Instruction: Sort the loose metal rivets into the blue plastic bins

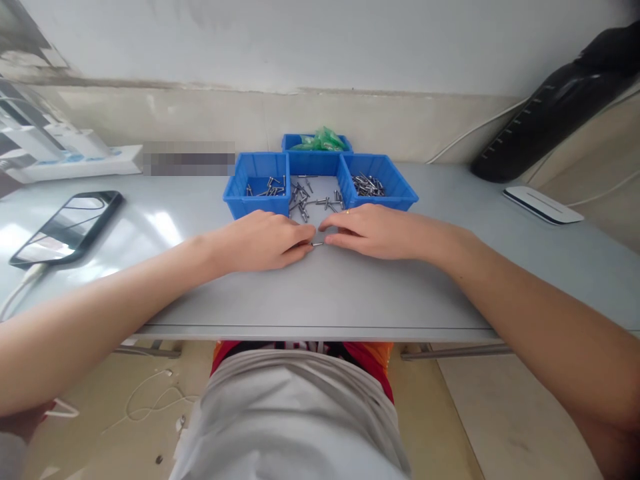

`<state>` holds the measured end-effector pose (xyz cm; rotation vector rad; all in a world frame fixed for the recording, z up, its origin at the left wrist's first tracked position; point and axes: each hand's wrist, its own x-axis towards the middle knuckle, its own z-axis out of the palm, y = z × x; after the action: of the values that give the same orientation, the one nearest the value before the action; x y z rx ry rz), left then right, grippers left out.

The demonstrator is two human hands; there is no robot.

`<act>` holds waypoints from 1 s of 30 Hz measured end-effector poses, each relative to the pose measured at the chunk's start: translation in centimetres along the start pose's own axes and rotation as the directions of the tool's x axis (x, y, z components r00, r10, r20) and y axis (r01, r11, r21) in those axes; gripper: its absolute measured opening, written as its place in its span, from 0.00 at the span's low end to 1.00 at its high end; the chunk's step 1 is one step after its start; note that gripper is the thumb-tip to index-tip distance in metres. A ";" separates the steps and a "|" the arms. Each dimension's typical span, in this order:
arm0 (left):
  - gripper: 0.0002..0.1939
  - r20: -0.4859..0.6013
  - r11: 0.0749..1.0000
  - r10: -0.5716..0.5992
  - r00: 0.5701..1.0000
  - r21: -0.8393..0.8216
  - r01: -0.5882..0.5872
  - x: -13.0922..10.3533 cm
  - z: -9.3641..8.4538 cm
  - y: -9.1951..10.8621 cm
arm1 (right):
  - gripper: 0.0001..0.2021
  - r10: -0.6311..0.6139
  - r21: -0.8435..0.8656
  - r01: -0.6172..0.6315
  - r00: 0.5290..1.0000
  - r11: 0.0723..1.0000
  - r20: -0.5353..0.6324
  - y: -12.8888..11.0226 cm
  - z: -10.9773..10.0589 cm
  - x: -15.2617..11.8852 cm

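Observation:
My left hand point(280, 241) pinches a small silver metal pin point(317, 244) between thumb and forefinger, and the pin's free end points right. Just beyond that end, my right hand point(363, 230) has thumb and forefinger apart, with no held object visible between them. Several loose metal pins point(301, 200), perhaps rivets, lie scattered on the tabletop past my fingers. Beside them on the left, a blue bin point(257, 201) contains some pins. The blue bin point(380, 201) on the right has a denser heap. Too small to tell is the pin's exact shape.
Behind stands a third blue bin point(320, 162) with a green plastic bag point(323, 139). A phone point(67, 227) on a cable and a white power strip point(75, 163) occupy the left. To the right are a black cylinder point(545, 113) and a flat white device point(543, 204) on the grey table point(350, 300).

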<state>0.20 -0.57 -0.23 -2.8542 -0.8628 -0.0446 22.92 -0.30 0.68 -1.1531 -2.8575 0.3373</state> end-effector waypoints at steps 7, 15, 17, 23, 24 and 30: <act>0.14 0.019 0.999 0.000 1.000 0.052 -0.001 0.1 -0.1 0.1 | 0.18 0.008 -0.015 -0.008 1.000 1.000 0.005 0.2 0.0 -0.1; 0.15 0.013 0.998 0.002 1.000 0.055 -0.002 0.1 -0.1 0.1 | 0.18 0.008 -0.028 -0.007 1.000 1.000 0.011 0.2 -0.1 -0.1; 0.15 0.018 0.998 0.001 1.000 0.057 -0.002 0.1 -0.1 0.1 | 0.18 0.017 -0.035 -0.016 1.000 0.999 0.020 0.1 -0.2 -0.1; 0.15 0.019 0.998 0.003 1.000 0.063 -0.004 0.2 -0.1 0.0 | 0.19 0.042 -0.044 -0.041 0.999 0.998 0.028 0.0 -0.3 -0.2; 0.15 0.019 0.998 0.002 1.000 0.062 -0.003 0.2 -0.1 0.0 | 0.19 0.044 -0.046 -0.043 0.999 0.998 0.028 0.0 -0.3 -0.2; 0.14 0.020 0.999 0.003 1.000 0.054 -0.004 0.1 -0.1 0.1 | 0.19 0.037 -0.053 -0.035 0.999 0.998 0.029 0.1 -0.3 -0.3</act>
<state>0.35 -0.56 -0.10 -2.8102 -0.8491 0.0072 23.17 -0.38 0.94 -1.2202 -2.8907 0.2853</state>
